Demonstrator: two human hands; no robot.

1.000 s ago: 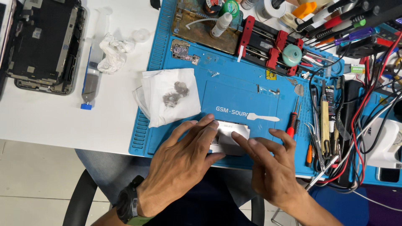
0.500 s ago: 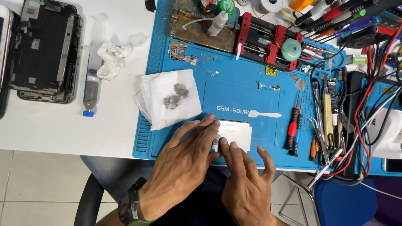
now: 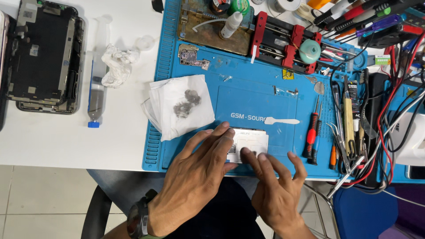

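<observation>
resting under both hands' fingertips, white plate [image 3: 253, 140] on blue mat [image 3: 261, 95].

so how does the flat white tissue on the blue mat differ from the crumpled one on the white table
The flat white tissue lies spread open on the blue mat and carries dark grey smudges. The crumpled white tissue is balled up on the white table with no smudges showing, and looks smaller. Neither hand touches either tissue.

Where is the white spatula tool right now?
In the head view, the white spatula lies on the blue mat, right of centre, just above the small metal plate.
</observation>
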